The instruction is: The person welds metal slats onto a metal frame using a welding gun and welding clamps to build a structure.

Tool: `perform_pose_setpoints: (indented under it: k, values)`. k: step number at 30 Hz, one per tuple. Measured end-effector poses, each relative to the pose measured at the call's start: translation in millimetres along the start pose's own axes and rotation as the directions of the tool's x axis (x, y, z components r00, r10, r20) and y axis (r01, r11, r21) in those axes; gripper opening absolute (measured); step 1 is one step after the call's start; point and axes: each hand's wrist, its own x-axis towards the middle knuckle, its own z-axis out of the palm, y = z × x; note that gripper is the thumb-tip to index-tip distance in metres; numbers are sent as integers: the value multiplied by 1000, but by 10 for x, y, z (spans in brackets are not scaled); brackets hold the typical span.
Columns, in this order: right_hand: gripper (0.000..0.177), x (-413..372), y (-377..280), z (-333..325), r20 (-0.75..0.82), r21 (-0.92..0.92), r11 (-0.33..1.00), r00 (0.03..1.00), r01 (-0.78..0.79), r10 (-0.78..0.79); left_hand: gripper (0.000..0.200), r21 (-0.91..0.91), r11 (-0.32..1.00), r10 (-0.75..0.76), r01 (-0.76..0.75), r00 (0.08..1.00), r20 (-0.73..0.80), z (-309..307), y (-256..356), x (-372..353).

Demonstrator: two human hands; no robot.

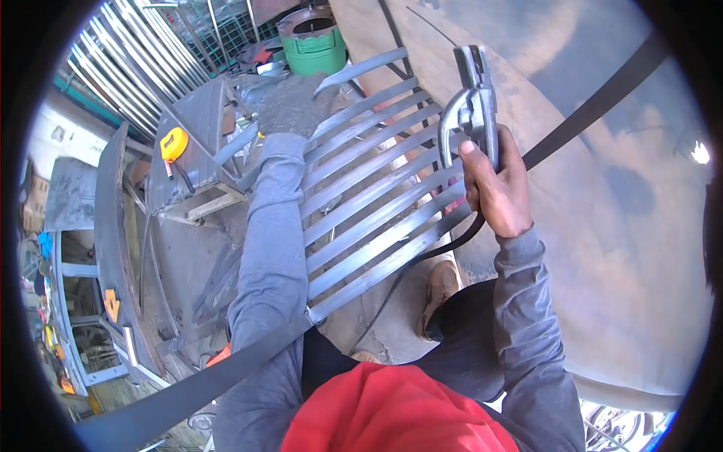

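My right hand [501, 181] is bare and wrapped around the grip of a welding electrode holder [476, 105]. A thin electrode [434, 26] sticks out of its jaws toward the upper left. From the holder a black cable [459, 241] hangs down past the slats. My left hand [295, 104], in a dark grey glove, is closed over the top flat metal bar [365, 68]; its fingertips are partly hidden. Below that bar lies a slatted metal frame [369, 200] of several parallel flat bars joined to long side bars [580, 124].
A yellow tape measure [174, 145] rests on a metal stand [197, 113] at left. Behind stands a green bucket [312, 49], near shiny metal tubes [135, 64]. A large metal sheet [617, 226] fills the right side. An orange magnet-like block [111, 304] sits at far left.
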Motion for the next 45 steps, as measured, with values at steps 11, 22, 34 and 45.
perform_pose_setpoints:
  k: [11,22,34,45]
  values:
    - [53,183,17,-216,19,-21,1000,1000,12,-11,47,-18,999,45,-47,996,-78,102,-58,-3]
    - [48,135,-35,-261,-92,-73,997,995,23,-30,45,34,997,73,-69,990,-118,139,-90,-16]
    - [38,16,-67,-160,-95,-168,983,992,70,-86,46,14,998,-53,54,998,-20,122,-72,-27]
    - [39,-17,-67,-155,-112,-137,989,992,47,-63,44,16,999,-46,44,991,124,61,-44,63]
